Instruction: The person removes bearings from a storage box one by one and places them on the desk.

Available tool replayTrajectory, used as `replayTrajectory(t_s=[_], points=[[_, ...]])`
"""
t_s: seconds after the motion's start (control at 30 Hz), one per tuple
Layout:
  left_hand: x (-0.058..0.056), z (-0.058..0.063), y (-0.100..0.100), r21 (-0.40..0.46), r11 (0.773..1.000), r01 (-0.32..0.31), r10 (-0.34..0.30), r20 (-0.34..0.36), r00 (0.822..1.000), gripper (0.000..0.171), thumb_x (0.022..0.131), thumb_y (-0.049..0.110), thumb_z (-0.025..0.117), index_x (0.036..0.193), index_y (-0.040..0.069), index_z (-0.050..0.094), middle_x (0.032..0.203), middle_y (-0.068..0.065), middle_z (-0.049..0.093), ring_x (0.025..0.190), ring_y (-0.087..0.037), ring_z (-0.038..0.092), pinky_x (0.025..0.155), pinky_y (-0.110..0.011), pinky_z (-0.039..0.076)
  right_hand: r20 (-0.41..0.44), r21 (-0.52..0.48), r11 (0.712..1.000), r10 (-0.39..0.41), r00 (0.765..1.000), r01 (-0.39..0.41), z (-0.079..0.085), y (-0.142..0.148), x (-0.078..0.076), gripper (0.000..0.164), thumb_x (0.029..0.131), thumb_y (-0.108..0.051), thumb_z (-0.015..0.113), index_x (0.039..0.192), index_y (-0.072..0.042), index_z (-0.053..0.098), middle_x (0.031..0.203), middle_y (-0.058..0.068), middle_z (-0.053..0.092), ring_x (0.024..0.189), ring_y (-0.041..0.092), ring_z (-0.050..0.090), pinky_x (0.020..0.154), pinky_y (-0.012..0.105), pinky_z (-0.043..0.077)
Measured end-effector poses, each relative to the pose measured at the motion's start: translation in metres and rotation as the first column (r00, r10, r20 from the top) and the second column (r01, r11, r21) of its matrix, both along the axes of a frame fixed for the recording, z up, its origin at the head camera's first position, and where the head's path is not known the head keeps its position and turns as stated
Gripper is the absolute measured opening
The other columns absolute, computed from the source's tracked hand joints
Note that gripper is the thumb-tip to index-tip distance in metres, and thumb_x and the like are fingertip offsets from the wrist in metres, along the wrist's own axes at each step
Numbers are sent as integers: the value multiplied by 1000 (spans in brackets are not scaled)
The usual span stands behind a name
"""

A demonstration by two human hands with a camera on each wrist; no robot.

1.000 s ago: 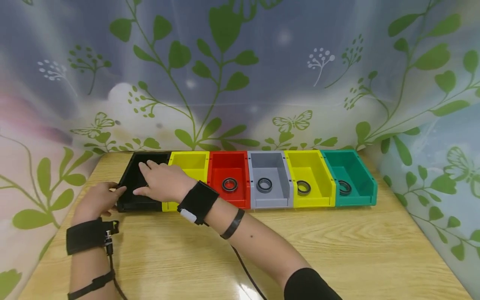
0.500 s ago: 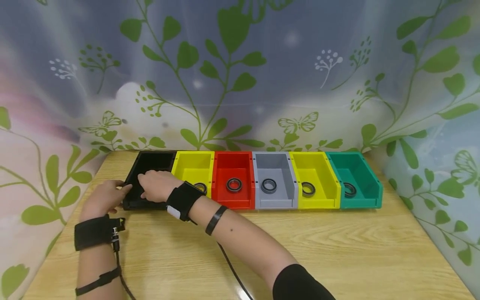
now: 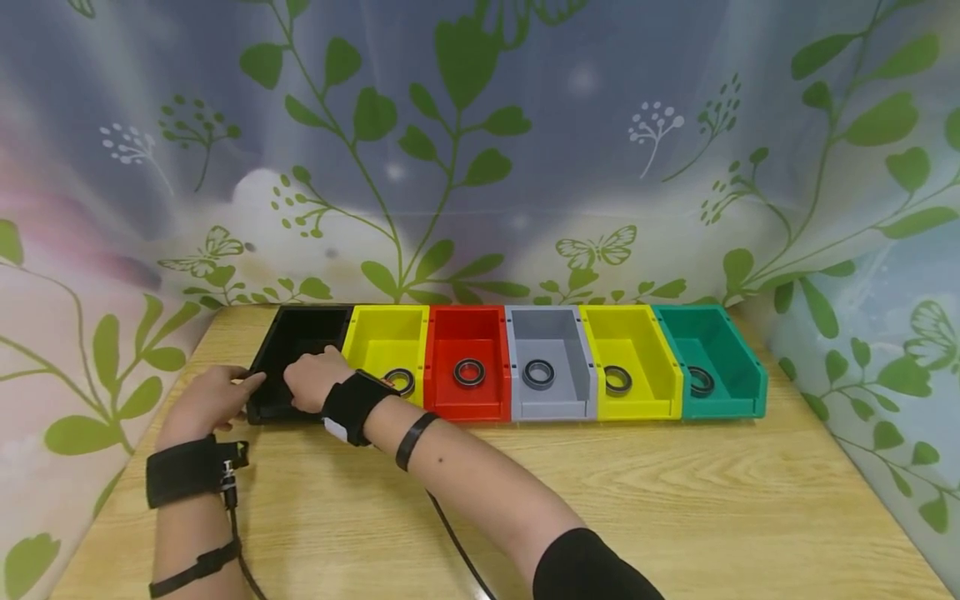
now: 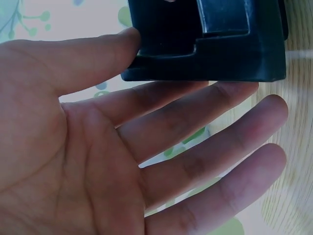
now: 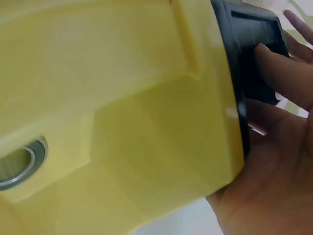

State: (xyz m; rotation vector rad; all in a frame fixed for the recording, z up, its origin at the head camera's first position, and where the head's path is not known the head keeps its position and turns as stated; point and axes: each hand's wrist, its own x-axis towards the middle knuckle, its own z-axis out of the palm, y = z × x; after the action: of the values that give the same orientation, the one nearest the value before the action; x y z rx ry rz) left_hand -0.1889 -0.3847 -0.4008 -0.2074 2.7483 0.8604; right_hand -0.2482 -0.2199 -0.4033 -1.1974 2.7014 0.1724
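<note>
A black storage bin (image 3: 311,327) stands at the left end of the row. My left hand (image 3: 207,402) is at its front left corner and pinches the side wall. In the left wrist view the thumb (image 4: 105,56) lies at one side of the wall, with two fingertips under its other edge. My right hand (image 3: 315,379) reaches down into the black bin, its fingers bent and largely hidden in the head view. I cannot tell whether they hold anything. Beside it, the yellow bin (image 3: 386,325) contains a ball bearing (image 3: 400,382), partly covered by the right wrist strap.
To the right, the red bin (image 3: 468,323), grey bin (image 3: 543,325), second yellow bin (image 3: 619,323) and green bin (image 3: 693,323) each contain one bearing. A patterned curtain (image 3: 480,150) hangs behind the wooden table (image 3: 675,500). A cable (image 3: 461,546) trails from the right wrist.
My right hand has moved left and lower into the black bin, its fingers bending down. The yellow bin's bearing has come into sight. My left hand stays at the corner; the head view shifted slightly.
</note>
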Motion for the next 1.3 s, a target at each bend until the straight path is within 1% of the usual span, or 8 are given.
replayTrajectory(t_s=[0.27,0.37,0.53,0.6,0.7,0.8,1.1,1.3], points=[[2,4,-1,14,1000,9,-9,31,999,67,112,36,35,145,-23,34,78,-17,59,87,-37,70,73,-47,58,-22,27,1000,-12,1000,13,-1,-4,5,17,106,-33,57,114,-31,73,113,-16,70,105,3,60,103,28,31],[2,5,-1,12,1000,8,-9,30,1000,72,112,37,35,146,-26,28,94,-29,63,89,-41,70,73,-49,59,-104,72,997,-20,994,28,-2,-6,10,25,107,-36,55,128,-32,67,125,-15,67,113,3,59,102,27,33],[1,5,-1,-6,1000,11,-11,21,1000,70,112,38,36,143,-25,34,113,-39,60,88,-41,70,72,-49,59,-162,185,979,-56,985,86,-3,-11,15,43,109,-42,47,151,-35,48,155,-7,46,139,5,43,104,26,30],[1,2,-1,-10,1000,15,-14,18,1000,70,112,39,36,143,-25,35,115,-40,59,87,-40,71,71,-49,59,-149,188,977,-74,986,101,-4,-12,16,37,109,-41,49,145,-36,55,150,-9,51,134,4,47,102,26,29],[-1,-2,-2,-3,1000,15,-15,18,1000,72,112,41,35,143,-24,35,119,-42,57,87,-39,71,72,-48,59,-131,153,982,-93,987,113,-2,-10,17,23,107,-38,55,125,-38,69,128,-15,66,112,1,58,96,25,29],[-2,-4,-1,6,1000,16,-16,23,1000,74,112,42,35,144,-24,33,117,-41,59,88,-40,71,72,-49,59,-128,113,987,-104,986,119,-4,-10,16,16,106,-36,59,111,-38,73,108,-20,70,94,0,59,93,26,30],[-3,-4,1,17,1000,7,-8,40,999,66,112,40,33,140,-20,42,88,-20,63,87,-38,69,73,-48,59,-133,150,974,-148,980,168,-23,-27,1,22,105,-40,58,125,-42,69,120,-20,66,105,0,56,99,28,32],[-3,-3,1,20,1000,12,-13,45,999,67,112,41,33,140,-20,41,86,-19,61,88,-38,69,73,-48,58,-125,178,969,-149,981,170,-23,-29,0,24,103,-43,61,126,-42,67,122,-20,65,108,1,55,101,30,33]])
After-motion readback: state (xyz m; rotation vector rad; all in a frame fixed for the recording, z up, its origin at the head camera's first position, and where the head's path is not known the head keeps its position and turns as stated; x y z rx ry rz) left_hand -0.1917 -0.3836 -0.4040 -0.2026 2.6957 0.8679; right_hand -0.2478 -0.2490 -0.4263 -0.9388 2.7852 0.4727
